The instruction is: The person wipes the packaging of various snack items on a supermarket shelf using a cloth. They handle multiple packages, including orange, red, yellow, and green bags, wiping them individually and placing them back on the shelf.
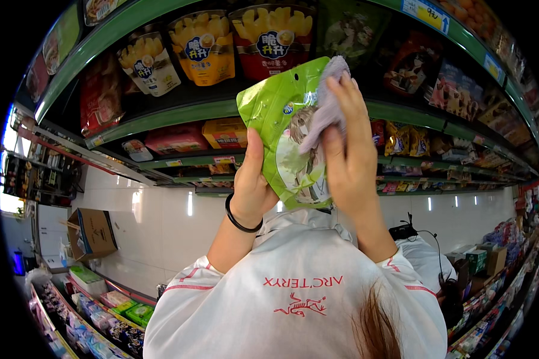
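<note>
My left hand (pixel 254 179), with a black band at the wrist, grips the left side of a green snack pouch (pixel 269 98), its thumb on the front. The pouch stands tilted before the shelves and bears a printed figure. My right hand (pixel 352 152) presses a pale purple cloth (pixel 330 105) against the upper right of the pouch's front. The pouch's right edge is hidden behind the cloth and fingers. Behind it, snack pouches in red (pixel 271 45), orange (pixel 202 49) and white (pixel 148 65) stand on a shelf beside a darker green pouch (pixel 350 33).
Green shelf edges (pixel 161 112) with price tags curve around my hands. Lower shelves hold boxes (pixel 175 138) and yellow packets (pixel 397 139). An open cardboard box (pixel 94 233) is on the tiled floor at left. Another person in white (pixel 424 260) is at right, near more stocked shelves.
</note>
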Available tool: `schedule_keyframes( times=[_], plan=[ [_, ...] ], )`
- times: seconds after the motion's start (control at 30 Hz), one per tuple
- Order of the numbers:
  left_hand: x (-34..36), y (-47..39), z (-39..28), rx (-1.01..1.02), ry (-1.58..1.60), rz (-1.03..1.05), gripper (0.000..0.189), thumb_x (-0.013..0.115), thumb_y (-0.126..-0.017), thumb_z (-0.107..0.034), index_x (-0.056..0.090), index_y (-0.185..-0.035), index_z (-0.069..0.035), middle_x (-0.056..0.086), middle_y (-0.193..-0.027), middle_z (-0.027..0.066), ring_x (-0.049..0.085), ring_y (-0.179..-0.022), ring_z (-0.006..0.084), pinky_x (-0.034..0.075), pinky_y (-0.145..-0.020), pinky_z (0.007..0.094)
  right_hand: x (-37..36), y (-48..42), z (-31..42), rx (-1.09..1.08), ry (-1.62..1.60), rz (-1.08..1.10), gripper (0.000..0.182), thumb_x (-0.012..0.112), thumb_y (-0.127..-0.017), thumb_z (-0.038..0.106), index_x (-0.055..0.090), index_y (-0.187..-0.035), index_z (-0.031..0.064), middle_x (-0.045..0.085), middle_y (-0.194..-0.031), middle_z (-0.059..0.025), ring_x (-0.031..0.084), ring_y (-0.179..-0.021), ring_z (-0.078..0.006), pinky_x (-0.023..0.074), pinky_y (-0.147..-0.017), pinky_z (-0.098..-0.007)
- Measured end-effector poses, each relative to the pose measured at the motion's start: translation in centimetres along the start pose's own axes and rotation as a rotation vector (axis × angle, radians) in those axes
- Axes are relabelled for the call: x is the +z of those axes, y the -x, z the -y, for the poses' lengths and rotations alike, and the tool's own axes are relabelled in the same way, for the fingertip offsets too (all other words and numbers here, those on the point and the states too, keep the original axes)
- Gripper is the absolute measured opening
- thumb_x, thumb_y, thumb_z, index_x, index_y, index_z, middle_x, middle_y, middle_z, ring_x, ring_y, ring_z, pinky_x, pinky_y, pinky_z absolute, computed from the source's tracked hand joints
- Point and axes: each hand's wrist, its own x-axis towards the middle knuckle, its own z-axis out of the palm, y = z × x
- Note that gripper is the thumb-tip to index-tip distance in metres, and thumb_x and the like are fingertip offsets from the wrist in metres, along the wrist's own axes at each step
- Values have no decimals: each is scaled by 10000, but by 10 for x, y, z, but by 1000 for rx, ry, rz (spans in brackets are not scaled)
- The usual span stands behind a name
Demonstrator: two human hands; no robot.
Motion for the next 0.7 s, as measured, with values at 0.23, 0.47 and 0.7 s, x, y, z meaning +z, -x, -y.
schedule_keyframes(
  times=[0.23, 0.47, 0.7],
  plan=[
    [9, -13, -2, 181, 198, -106, 583, 332, -1086, -480, 387, -1503, -76, 486, -1485, 117, 490, -1345, 289, 397, -1128, 460, -2, 33, -3, 49, -127, 63, 515, 531, -924, -35, 520, -1433, 42, 450, -1522, -201, 397, -1440, -374, 334, -1152, -431],
    [-6, -15, -2, 75, 202, -210, 597, 359, -1068, -533, 477, -1437, -79, 592, -1367, 94, 595, -1185, 270, 449, -1068, 395, 12, 49, 31, -317, 185, 292, 496, 559, -843, 0, 608, -1331, 77, 584, -1422, -78, 508, -1364, -264, 302, -1152, -425],
    [7, -15, -5, 184, 188, -104, 602, 330, -1078, -515, 413, -1487, -81, 516, -1459, 109, 519, -1313, 268, 412, -1113, 423, 5, 39, 0, -5, -135, -49, 536, 596, -824, 47, 576, -1359, 62, 538, -1450, -169, 471, -1383, -339, 298, -1144, -445]
  ],
)
